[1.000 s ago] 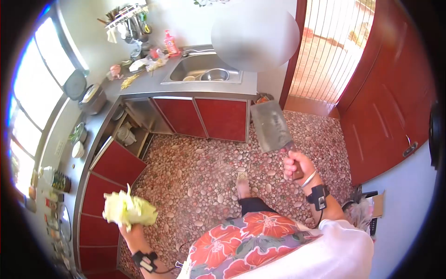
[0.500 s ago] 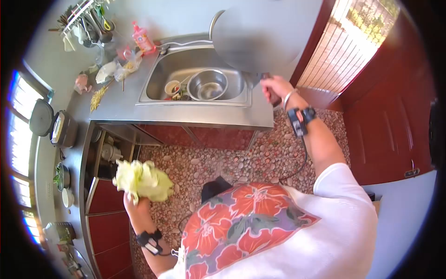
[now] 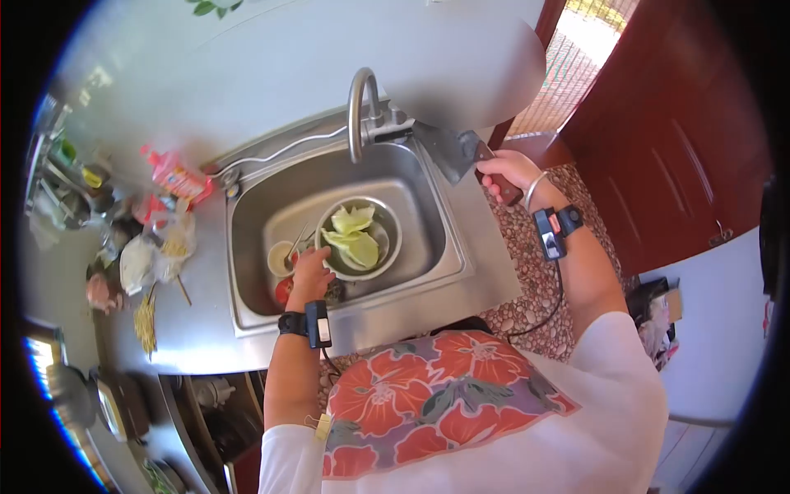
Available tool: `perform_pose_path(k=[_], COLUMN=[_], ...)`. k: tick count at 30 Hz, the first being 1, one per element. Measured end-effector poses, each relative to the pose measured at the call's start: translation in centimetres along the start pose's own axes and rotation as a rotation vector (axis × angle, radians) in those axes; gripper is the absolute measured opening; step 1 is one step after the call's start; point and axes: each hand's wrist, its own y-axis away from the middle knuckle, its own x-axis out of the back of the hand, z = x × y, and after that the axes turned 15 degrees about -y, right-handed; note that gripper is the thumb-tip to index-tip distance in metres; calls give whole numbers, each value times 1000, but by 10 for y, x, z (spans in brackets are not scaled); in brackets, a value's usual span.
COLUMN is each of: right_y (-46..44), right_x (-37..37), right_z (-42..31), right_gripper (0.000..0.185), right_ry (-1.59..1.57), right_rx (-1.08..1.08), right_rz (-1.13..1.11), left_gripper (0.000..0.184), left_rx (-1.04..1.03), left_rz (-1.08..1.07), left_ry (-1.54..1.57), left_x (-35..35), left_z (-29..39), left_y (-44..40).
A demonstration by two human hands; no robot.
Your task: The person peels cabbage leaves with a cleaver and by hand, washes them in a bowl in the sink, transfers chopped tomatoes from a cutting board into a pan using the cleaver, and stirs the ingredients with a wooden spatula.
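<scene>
A pale green cabbage (image 3: 355, 244), its leaves spread apart, lies in a round metal bowl (image 3: 398, 239) inside the sink. My left hand (image 3: 311, 272) is at the bowl's left rim, with its fingers curled against the edge; part of them is hidden. My right hand (image 3: 512, 171) is closed round the brown handle of a cleaver (image 3: 444, 151). The cleaver's broad dark blade points left, over the right rim of the sink (image 3: 448, 247). Left of the bowl sits a small pale cup (image 3: 281, 258), and a red item (image 3: 284, 291) shows beside my left wrist.
A curved faucet (image 3: 355, 115) rises behind the sink. A pink bottle (image 3: 177, 174) and plastic bags (image 3: 141, 262) stand on the left counter. Utensils (image 3: 62, 193) hang at far left. A dark red door (image 3: 658, 148) is on the right, above a pebble-patterned floor (image 3: 535, 305).
The cabbage has gone from my left hand, low at the left, into the bowl. That hand is now at the bowl's rim. My right hand still holds the cleaver, and the view has moved nearer the sink.
</scene>
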Motion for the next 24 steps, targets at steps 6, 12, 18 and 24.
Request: perform_pose_path(k=[6, 12, 18, 24], right_y=[1, -53, -18, 34], right_x=[-5, -4, 15, 61], right_z=[-37, -47, -8, 42], right_gripper=[13, 15, 12, 11], right_ry=[215, 165, 72, -145], right_rx=[41, 76, 131, -169], right_rz=[58, 16, -49, -155], left_gripper=[37, 19, 13, 11], left_rx=[-122, -48, 19, -98], left_rz=[-176, -335, -277, -633], left_ry=[87, 468, 764, 550], left_x=[-30, -80, -105, -88], left_z=[25, 73, 88, 71], left_y=[-65, -65, -84, -99])
